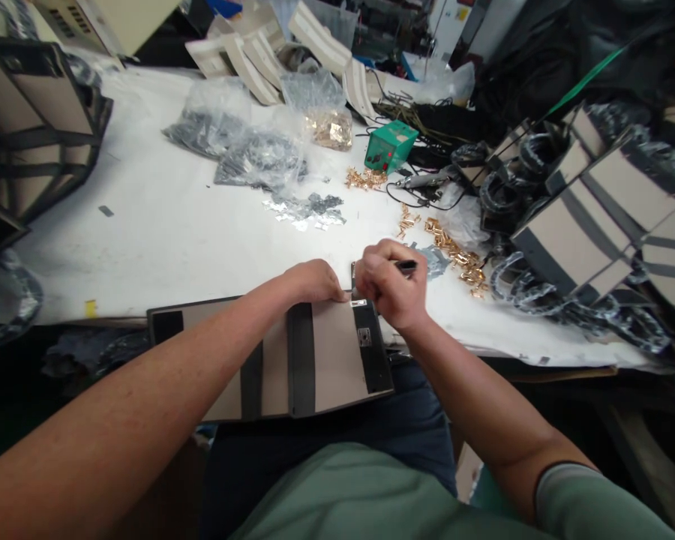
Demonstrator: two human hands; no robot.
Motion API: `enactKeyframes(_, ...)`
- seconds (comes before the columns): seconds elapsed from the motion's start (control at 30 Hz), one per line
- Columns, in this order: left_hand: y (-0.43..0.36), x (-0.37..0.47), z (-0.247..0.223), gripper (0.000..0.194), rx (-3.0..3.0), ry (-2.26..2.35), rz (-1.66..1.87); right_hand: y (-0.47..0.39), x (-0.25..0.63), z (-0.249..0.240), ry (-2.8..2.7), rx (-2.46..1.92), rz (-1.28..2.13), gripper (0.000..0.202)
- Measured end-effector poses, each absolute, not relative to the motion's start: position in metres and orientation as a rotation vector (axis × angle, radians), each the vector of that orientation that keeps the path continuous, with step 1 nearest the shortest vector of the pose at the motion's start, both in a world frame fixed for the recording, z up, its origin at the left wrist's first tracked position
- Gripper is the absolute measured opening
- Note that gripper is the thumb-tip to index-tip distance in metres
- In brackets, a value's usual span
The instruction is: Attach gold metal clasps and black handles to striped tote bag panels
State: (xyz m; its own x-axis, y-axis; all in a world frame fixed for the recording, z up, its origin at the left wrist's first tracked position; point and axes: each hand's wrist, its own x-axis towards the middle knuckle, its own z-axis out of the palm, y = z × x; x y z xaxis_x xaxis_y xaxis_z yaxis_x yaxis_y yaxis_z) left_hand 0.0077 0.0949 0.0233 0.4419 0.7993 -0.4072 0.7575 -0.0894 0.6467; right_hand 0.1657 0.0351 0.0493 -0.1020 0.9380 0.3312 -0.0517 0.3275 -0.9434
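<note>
A flat beige and dark grey panel (pixel 337 352) lies across the table's front edge and my lap. My left hand (pixel 318 283) presses on its far edge, fingers together near a small metal piece (pixel 358 303) at the corner. My right hand (pixel 392 283) is closed around a dark-handled tool (pixel 406 266) just right of that piece; the tool's working end is mostly hidden by the fingers. A square metal fitting (pixel 364 337) sits on the panel's black end strip.
Silver plates (pixel 307 210) and gold-coloured clips (pixel 455 251) lie scattered beyond my hands. Behind them stand a green box (pixel 391 145) and plastic bags (pixel 262 154). Stacked panels are at left (pixel 39 127) and right (pixel 596 217).
</note>
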Motion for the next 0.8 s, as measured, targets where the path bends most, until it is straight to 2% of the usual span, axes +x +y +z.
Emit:
enactKeyframes(0.17,0.094,0.009,0.026,0.03,1.804,1.376,-0.064,0.034,0.167,0.044,-1.379,-0.953,1.072,0.035)
enactKeyframes(0.53,0.093,0.013,0.03,0.031,1.804,1.441,-0.077,0.036,0.178,0.043,-1.3,-0.93,1.06,0.034)
enactKeyframes(0.63,0.093,0.013,0.027,0.033,1.806,1.426,-0.038,0.037,0.179,0.047,-1.25,-0.843,1.051,0.033)
enactKeyframes(0.8,0.098,0.012,0.019,0.029,1.855,1.383,0.068,0.033,0.169,0.044,-1.374,-0.988,1.051,0.027)
